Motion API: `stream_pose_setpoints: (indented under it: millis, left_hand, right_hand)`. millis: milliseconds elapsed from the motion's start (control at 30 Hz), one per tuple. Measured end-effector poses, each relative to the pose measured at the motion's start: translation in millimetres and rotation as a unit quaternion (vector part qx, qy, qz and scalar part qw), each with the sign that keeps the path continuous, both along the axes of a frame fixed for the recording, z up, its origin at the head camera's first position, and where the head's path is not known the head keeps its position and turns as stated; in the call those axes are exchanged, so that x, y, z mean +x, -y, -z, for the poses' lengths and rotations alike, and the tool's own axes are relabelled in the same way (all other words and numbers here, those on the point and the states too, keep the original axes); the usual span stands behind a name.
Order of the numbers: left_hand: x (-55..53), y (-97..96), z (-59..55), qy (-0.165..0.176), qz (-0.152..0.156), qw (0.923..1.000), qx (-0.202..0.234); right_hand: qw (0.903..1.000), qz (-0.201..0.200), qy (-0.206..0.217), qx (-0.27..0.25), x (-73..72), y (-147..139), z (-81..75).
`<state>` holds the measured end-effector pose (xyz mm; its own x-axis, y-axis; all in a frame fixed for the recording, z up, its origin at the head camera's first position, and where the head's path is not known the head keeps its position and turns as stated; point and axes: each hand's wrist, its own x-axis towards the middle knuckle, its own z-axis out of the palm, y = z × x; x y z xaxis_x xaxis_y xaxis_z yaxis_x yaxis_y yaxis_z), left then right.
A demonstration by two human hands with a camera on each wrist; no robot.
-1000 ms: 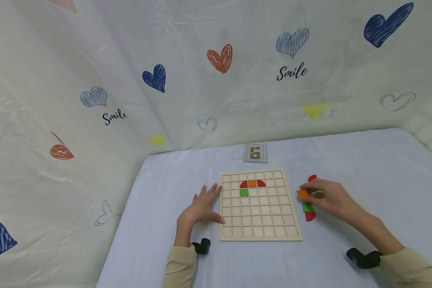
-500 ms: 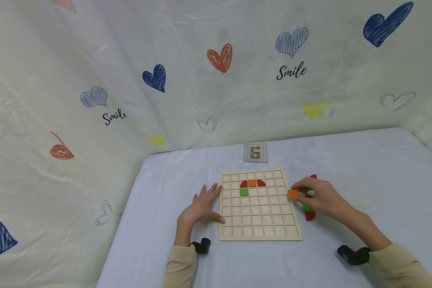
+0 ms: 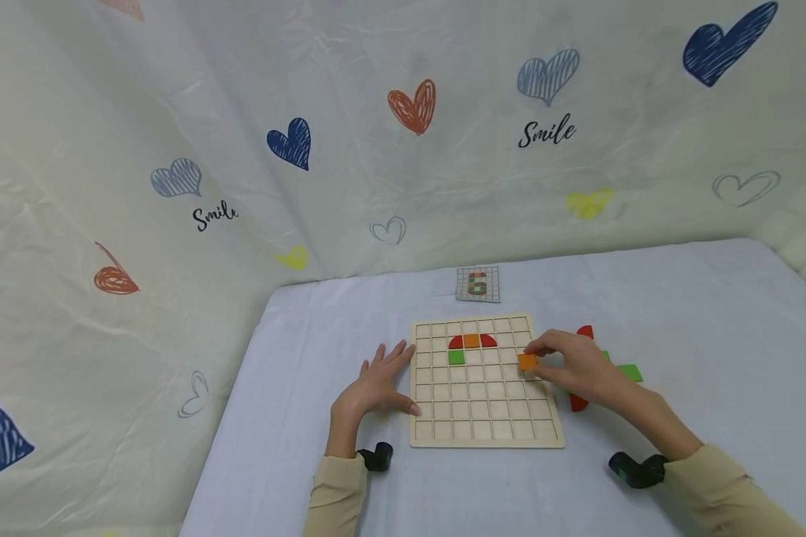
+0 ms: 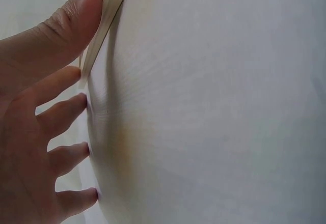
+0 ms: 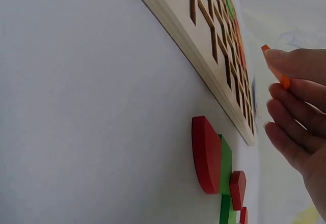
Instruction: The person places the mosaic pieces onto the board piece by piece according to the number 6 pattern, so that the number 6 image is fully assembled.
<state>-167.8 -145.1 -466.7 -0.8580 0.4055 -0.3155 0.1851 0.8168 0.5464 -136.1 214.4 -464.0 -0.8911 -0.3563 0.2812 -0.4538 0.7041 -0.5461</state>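
The right hand (image 3: 574, 367) pinches an orange tile (image 3: 527, 362), likely light, stiff and best held by opposite sides, over the grid board (image 3: 483, 410) near its right edge, while the left hand (image 3: 372, 386), fingers spread, touches the board's left edge.

From my head view I see a pale, wrinkled backdrop (image 3: 470, 179) behind the white-clothed bench (image 3: 719, 321). Across it I make out navy hearts (image 3: 725, 48), striped blue hearts (image 3: 548, 76), red-orange hearts (image 3: 413, 109), yellow hearts (image 3: 589, 203) and grey outlined hearts (image 3: 387, 231); I read black "Smile" lettering (image 3: 547, 132) twice.
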Motion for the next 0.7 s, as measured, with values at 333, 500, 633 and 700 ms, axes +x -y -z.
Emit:
stream_pose_setpoints:
  millis: [333,500,633,700]
  left_hand:
    - [0.5,-0.4,-3.2,0.001,0.001,1.0000,0.002]
    - [0.1,-0.7,-4.1,-0.001,0.004,1.0000,-0.003]
    - [0.0,-0.5,-4.0,0.000,0.005,1.0000,-0.002]
    - [0.1,-0.6,-3.9,0.001,0.004,1.0000,-0.002]
  right_hand:
    - [0.9991,0.005,0.043,0.002,-6.8,19.7,-1.9]
    - [0.9968,-0.001,0.079,-0.004,-10.1,31.1,-3.3]
    - [0.9954,-0.007,0.095,-0.007,-12.8,40.1,-3.5]
    - [0.9952,-0.012,0.097,-0.004,-14.4,44.1,-3.1]
